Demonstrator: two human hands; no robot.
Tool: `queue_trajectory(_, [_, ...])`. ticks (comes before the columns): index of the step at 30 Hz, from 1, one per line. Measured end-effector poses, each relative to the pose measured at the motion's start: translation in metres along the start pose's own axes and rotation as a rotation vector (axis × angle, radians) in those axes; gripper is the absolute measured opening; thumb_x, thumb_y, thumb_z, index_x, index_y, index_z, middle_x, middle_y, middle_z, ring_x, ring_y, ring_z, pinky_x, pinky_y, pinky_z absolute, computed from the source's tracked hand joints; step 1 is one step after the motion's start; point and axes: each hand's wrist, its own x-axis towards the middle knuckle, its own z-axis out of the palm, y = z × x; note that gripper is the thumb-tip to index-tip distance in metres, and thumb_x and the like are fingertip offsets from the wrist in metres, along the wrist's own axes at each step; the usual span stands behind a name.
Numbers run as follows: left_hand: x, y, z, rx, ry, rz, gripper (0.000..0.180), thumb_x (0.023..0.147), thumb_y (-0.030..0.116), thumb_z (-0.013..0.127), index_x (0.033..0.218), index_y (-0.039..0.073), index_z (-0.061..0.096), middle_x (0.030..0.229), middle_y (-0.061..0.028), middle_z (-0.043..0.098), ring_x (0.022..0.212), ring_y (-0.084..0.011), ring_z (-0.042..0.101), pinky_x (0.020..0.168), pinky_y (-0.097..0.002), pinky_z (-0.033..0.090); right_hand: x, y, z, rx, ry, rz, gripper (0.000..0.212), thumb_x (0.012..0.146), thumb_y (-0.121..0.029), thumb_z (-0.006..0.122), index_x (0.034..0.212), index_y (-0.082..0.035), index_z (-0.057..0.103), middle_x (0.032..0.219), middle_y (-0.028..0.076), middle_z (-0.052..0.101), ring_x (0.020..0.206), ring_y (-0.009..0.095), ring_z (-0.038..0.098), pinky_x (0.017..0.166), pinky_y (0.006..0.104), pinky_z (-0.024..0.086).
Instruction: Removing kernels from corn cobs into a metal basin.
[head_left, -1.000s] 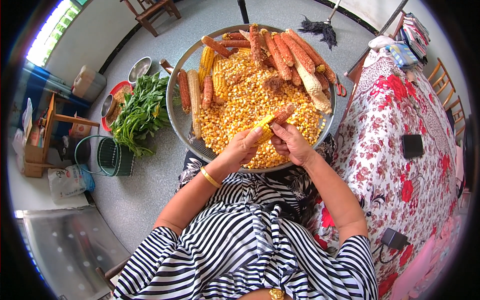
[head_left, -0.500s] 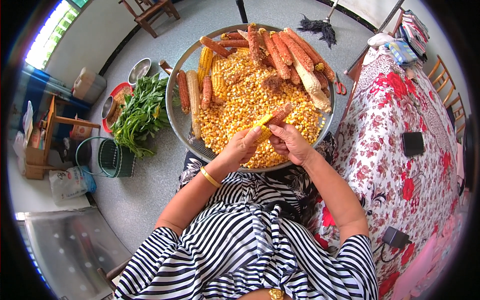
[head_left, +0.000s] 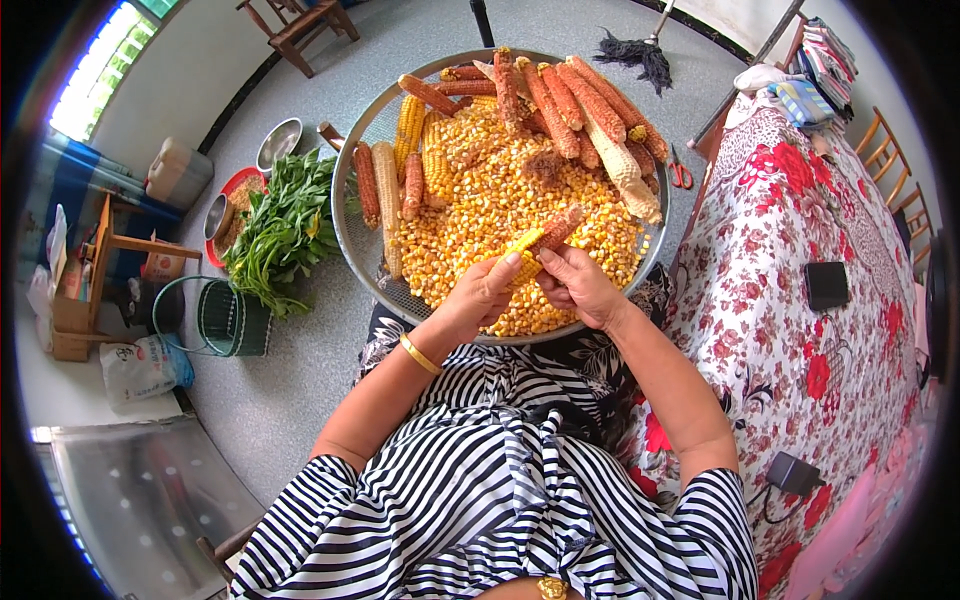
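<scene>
So closest in is a black-and-white striped top [head_left: 440,500], then two bare forearms reaching out to a big round mesh tray [head_left: 398,299]. The left hand [head_left: 487,295] (the one with the gold-coloured bangle [head_left: 421,353] on the wrist) is closed round the near end of an ear of corn [head_left: 537,244], thumb laid along the top, fingers wrapped, pretty much no gap. The right hand [head_left: 582,288] is clamped on the same ear from the other side, thumb pressed to it and fingers curled in tight; can't really tell how they sit underneath. The ear is tilted over the near part of the tray, yellow by the hands and bare reddish at the far tip. Loose kernels [head_left: 480,240] spread out under and past it. Further back, stripped cobs [head_left: 590,100] pile along the far rim, with a few yellow ears [head_left: 410,125] over on the left. Beyond the tray there's a dark mop head [head_left: 638,62] on the grey floor [head_left: 420,25] and a wooden chair [head_left: 300,35].
</scene>
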Motion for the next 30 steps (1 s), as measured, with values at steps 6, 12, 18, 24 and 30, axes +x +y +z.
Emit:
queue_trajectory(6, [0.009,-0.011,0.004,0.383,0.106,0.214,0.031,0.087,0.040,0.046,0.086,0.010,0.047,0.051,0.0092,0.029,0.038,-0.0014,0.022,0.034,-0.0181,0.016,-0.001,0.000,0.003,0.016,0.044,0.033,0.024,0.086,-0.034,0.050,0.082,-0.011,0.046,0.055,-0.006,0.035,0.041,0.002,0.026,0.035,0.0174,0.019])
queue_trajectory(12, [0.002,-0.003,0.006,0.242,0.090,0.140,0.031,0.087,0.040,0.046,0.089,0.009,0.046,0.051,0.0092,0.026,0.038,-0.0013,0.021,0.035,-0.0183,0.015,0.000,-0.002,-0.003,-0.018,0.010,0.020,0.022,0.086,-0.032,0.050,0.086,-0.010,0.048,0.058,-0.004,0.040,0.042,0.002,0.028,0.036,0.0171,0.022])
queue_trajectory(18, [0.002,-0.005,0.003,0.082,0.064,0.094,0.029,0.089,0.039,0.042,0.093,0.010,0.045,0.050,0.0089,0.023,0.038,-0.0016,0.019,0.035,-0.0189,0.014,-0.002,-0.011,0.005,0.029,-0.032,-0.042,0.024,0.089,-0.030,0.044,0.095,-0.007,0.049,0.068,0.000,0.049,0.053,0.005,0.041,0.043,0.0192,0.033])
queue_trajectory(24, [0.011,-0.015,0.000,0.744,0.290,0.555,0.043,0.085,0.039,0.049,0.109,0.002,0.048,0.073,-0.0062,0.054,0.062,-0.0120,0.051,0.054,-0.0240,0.040,0.001,-0.009,-0.006,-0.113,0.130,-0.161,0.043,0.083,-0.050,0.046,0.082,-0.008,0.053,0.060,-0.005,0.043,0.046,0.003,0.035,0.040,0.0187,0.027])
queue_trajectory(30, [0.011,-0.016,-0.001,0.653,0.257,0.477,0.043,0.086,0.039,0.049,0.107,0.002,0.050,0.075,-0.0071,0.056,0.066,-0.0128,0.051,0.058,-0.0263,0.041,0.002,-0.006,-0.011,-0.025,0.068,-0.096,0.038,0.084,-0.045,0.048,0.077,-0.008,0.051,0.054,-0.006,0.038,0.040,0.002,0.027,0.036,0.0175,0.020])
